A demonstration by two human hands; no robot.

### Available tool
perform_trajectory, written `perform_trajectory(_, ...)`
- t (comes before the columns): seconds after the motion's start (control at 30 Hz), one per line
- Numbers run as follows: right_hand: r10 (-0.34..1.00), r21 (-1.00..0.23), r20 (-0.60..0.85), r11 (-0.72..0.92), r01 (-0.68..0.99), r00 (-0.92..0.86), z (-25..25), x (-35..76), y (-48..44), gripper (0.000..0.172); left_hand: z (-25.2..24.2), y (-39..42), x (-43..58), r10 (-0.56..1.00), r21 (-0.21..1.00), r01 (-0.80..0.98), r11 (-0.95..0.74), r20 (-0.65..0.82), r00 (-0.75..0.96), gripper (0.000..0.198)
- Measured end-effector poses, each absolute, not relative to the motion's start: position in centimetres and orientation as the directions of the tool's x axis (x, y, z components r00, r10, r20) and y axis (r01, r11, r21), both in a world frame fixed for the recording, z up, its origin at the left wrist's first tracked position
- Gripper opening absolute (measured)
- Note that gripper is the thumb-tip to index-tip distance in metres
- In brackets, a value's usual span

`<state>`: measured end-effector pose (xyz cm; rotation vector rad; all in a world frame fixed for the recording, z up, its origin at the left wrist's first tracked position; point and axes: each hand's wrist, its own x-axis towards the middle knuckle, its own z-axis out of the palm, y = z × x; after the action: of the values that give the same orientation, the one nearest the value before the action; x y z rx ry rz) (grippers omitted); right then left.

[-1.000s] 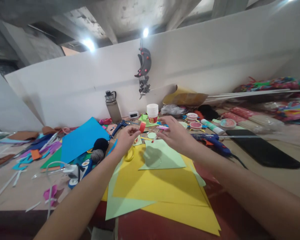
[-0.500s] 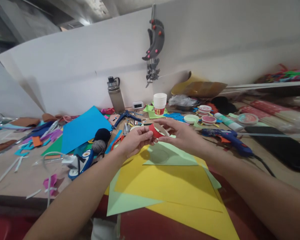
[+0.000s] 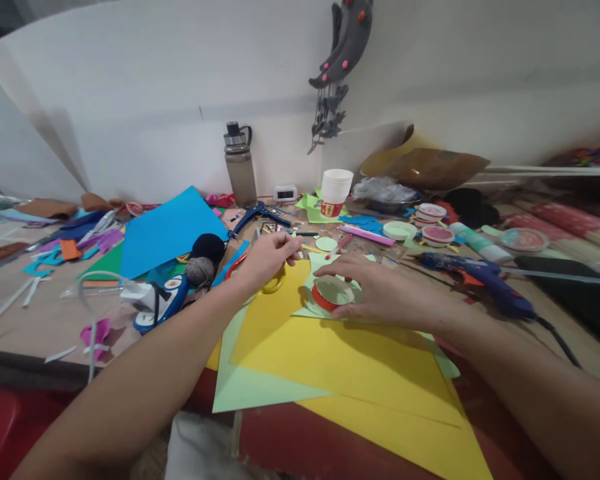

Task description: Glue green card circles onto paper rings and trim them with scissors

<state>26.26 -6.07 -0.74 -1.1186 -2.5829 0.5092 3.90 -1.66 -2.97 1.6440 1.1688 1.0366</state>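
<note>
A short ring [image 3: 322,300], red outside and pale inside, rests on a light green sheet [image 3: 305,309] over yellow paper [image 3: 300,360]. My right hand [image 3: 375,287] curves round the ring's right side, thumb at the near rim and fingers at the far one. Left of it, my left hand [image 3: 270,260] is raised over the papers with thumb and fingertips pressed together. Whether anything is pinched there I cannot make out. Scissors with yellow handles [image 3: 274,285] lie under that hand, and a red handle [image 3: 236,261] shows beside it.
Behind the papers stand paper cups [image 3: 337,185], a water bottle [image 3: 241,170] and a small clock [image 3: 285,193]. A glue gun [image 3: 480,277] lies at right. Blue card [image 3: 173,233], yarn balls [image 3: 207,250] and a blue-white power strip [image 3: 165,310] are at left. A pink pen [image 3: 367,235] lies behind.
Both hands held the ring up together before. Now it is down on the green sheet in my right hand, and my left hand has let go and moved away, up from it.
</note>
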Motion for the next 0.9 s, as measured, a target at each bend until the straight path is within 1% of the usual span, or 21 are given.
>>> perform_trajectory(0.1,0.746,-0.421,0.103,0.632,0.651,-0.658,-0.88,26.31,-6.08,0.056,-3.25,-1.54,3.85,0.956,0.921,0.306,-0.241,0.171,0.238,0.041)
perform_trajectory(0.27,0.751,-0.454,0.09,0.615,0.644,-0.654,-1.34,26.36,-6.07,0.06,-3.11,-1.94,4.23,0.948,0.872,0.393,-0.291,0.209,0.238,0.039)
perform_trajectory(0.4,0.771,-0.464,0.081,0.59,0.661,-0.631,-1.57,26.33,-6.08,0.065,-3.11,-2.23,4.46,0.945,0.856,0.418,-0.305,0.217,0.244,0.035)
perform_trajectory(0.6,0.774,-0.454,0.088,0.591,0.667,-0.626,-1.6,26.3,-6.1,0.062,-3.08,-2.38,4.54,0.953,0.845,0.452,-0.285,0.2,0.226,0.033)
perform_trajectory(0.9,0.789,-0.441,0.068,0.573,0.691,-0.611,-1.37,26.02,-6.45,0.061,-3.09,-2.43,4.53,0.955,0.848,0.453,-0.277,0.192,0.225,0.031)
